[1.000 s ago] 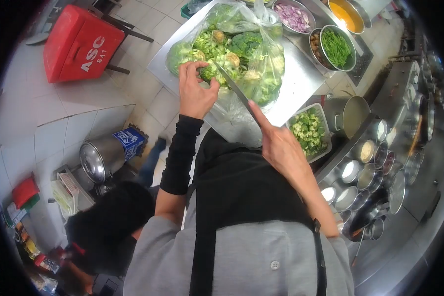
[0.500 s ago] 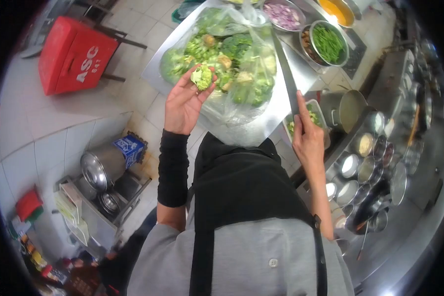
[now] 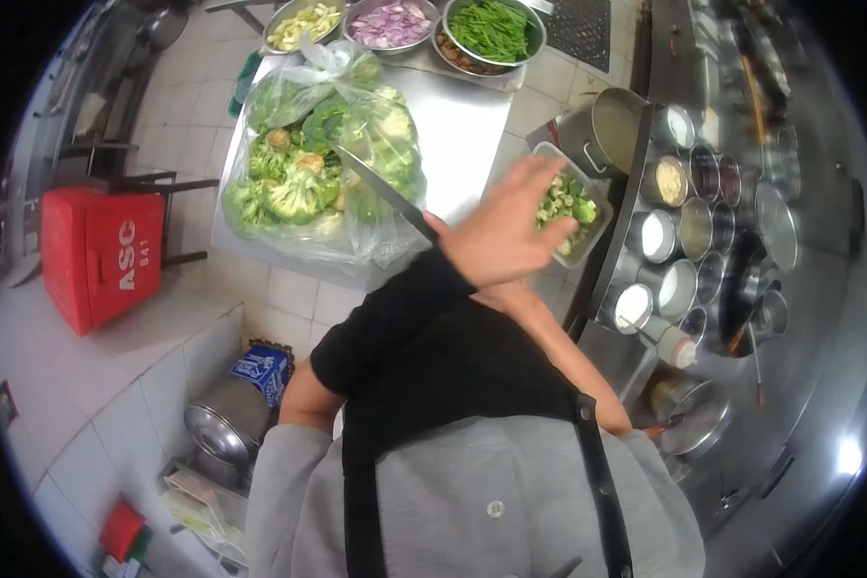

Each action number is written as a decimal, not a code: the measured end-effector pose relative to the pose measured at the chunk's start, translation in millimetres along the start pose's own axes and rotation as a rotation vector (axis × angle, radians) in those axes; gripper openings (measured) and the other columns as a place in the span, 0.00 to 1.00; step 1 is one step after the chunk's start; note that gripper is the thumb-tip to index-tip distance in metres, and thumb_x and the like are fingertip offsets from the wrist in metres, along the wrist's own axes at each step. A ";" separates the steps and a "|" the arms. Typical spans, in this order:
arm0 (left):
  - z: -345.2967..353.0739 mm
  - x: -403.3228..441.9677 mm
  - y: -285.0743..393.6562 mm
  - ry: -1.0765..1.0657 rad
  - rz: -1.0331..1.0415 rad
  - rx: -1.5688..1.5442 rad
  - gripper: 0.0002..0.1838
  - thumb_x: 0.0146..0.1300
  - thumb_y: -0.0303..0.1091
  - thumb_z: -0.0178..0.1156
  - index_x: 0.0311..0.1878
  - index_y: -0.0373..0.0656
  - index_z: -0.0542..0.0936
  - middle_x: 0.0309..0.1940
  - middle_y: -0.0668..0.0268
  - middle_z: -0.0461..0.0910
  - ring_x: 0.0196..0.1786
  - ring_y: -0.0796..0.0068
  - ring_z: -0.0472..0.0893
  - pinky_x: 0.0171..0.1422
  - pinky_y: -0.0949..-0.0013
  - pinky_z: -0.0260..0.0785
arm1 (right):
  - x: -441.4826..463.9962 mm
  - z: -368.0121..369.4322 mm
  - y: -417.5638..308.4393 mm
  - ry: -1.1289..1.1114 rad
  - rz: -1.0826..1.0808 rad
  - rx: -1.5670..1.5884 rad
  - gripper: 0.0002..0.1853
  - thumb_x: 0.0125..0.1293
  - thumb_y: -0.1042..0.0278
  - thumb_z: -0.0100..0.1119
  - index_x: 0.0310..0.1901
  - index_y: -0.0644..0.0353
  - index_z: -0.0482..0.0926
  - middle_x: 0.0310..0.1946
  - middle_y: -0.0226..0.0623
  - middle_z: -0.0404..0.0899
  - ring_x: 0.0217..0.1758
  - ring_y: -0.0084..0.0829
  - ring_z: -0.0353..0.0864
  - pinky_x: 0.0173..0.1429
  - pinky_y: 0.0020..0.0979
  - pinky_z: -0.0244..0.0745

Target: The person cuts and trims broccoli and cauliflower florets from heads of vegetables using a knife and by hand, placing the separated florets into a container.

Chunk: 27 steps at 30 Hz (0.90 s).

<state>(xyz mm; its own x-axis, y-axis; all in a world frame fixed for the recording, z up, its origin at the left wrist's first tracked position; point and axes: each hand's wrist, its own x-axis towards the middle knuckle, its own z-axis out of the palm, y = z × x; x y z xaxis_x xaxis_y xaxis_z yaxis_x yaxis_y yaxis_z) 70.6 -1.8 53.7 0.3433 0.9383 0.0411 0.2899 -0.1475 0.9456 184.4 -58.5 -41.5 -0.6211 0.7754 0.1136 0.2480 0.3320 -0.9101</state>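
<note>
My left hand (image 3: pixel 506 226), its black-sleeved arm crossing over my right, is stretched to the right with fingers apart. It is blurred by motion, and no object shows in it. Beyond its fingertips is a rectangular container (image 3: pixel 602 223) holding cut broccoli pieces (image 3: pixel 573 204). Mostly hidden under the left forearm, my right hand (image 3: pixel 435 223) grips a long knife (image 3: pixel 387 196); the handle is covered. The blade points up and left over a clear plastic bag (image 3: pixel 380 241) of broccoli (image 3: pixel 303 193) on the metal table (image 3: pixel 464 120).
Bowls of chopped purple onion (image 3: pixel 387 24), green vegetable pieces (image 3: pixel 491 31) and pale yellow pieces (image 3: pixel 303 26) line the table's far end. A large pot (image 3: pixel 602 130) stands right of the container. Several seasoning tins (image 3: pixel 679 287) crowd the counter. A red box (image 3: pixel 91 255) is at left.
My left hand has swung from the bag across to the container, and the broccoli floret is no longer seen in it. My right hand has moved left with the knife. The view has shifted.
</note>
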 end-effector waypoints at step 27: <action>-175.2 -163.4 -150.0 0.690 -0.588 0.220 0.32 0.65 0.35 0.71 0.72 0.38 0.77 0.74 0.42 0.75 0.66 0.50 0.81 0.71 0.56 0.74 | 8.9 -10.3 -33.1 0.112 0.286 -0.140 0.37 0.81 0.73 0.61 0.86 0.33 0.67 0.40 0.59 0.89 0.28 0.49 0.84 0.45 0.43 0.81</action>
<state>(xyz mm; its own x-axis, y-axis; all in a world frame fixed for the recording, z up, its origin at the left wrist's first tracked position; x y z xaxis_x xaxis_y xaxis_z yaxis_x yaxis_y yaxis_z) -185.4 -78.3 -38.3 -0.4987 0.8487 -0.1760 0.4356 0.4209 0.7956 178.4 -57.1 -6.2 -0.4277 0.8996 -0.0880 0.5050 0.1571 -0.8487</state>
